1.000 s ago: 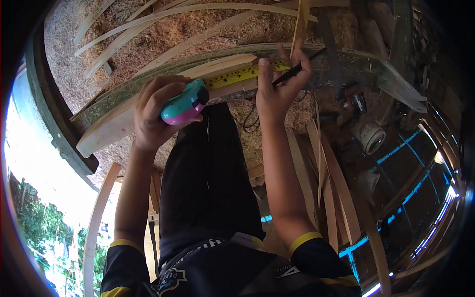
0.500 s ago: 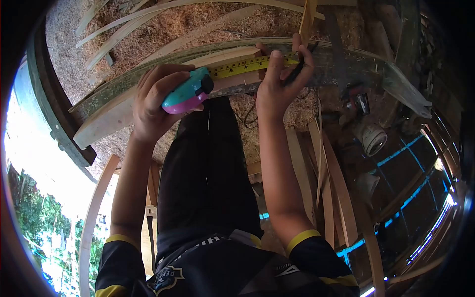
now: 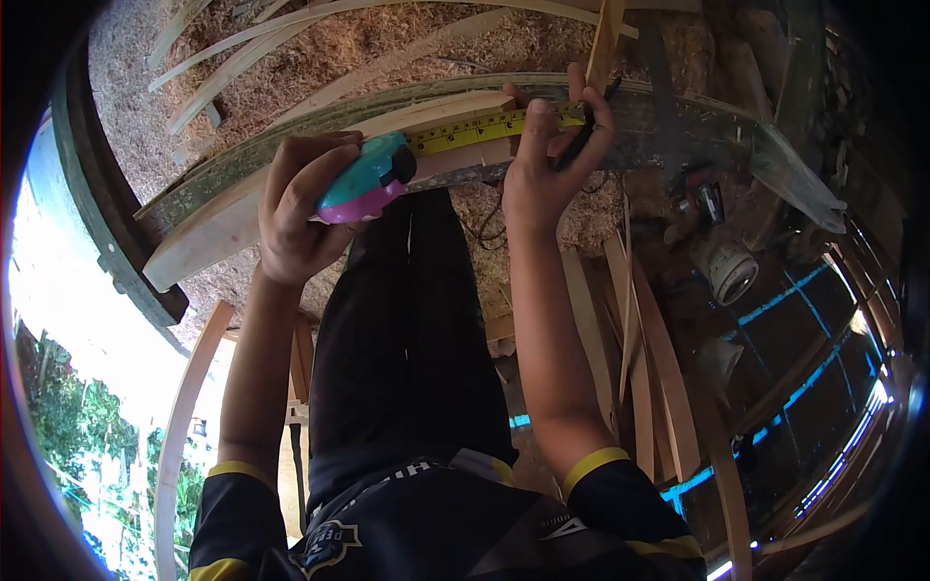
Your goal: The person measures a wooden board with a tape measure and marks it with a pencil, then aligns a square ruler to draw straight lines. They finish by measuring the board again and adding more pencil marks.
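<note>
My left hand (image 3: 294, 208) is wrapped round the teal and purple case of a tape measure (image 3: 360, 184). From the case a yellow blade (image 3: 470, 134) runs out to the right, its numbers facing me. At the blade's far end my right hand (image 3: 536, 179) pinches it between thumb and fingers. A slim black pen-like thing (image 3: 578, 147) also lies in those fingers. Under the blade is a pale piece of wood (image 3: 465, 105), set along a weathered bench plank (image 3: 387, 94). Another stretch of pale wood (image 3: 208, 237) shows left of my left hand.
Wood shavings (image 3: 329, 63) cover the ground beyond the bench, with thin curved strips (image 3: 232, 87) over them. At the right are a red and black power tool (image 3: 701, 197) and a whitish round container (image 3: 733, 273). Curved wooden pieces (image 3: 661, 387) lie beside my right arm.
My left hand has shifted slightly left on the tape measure's case, its fingers drawn back. The blade stays stretched out and my right hand keeps nearly the same place.
</note>
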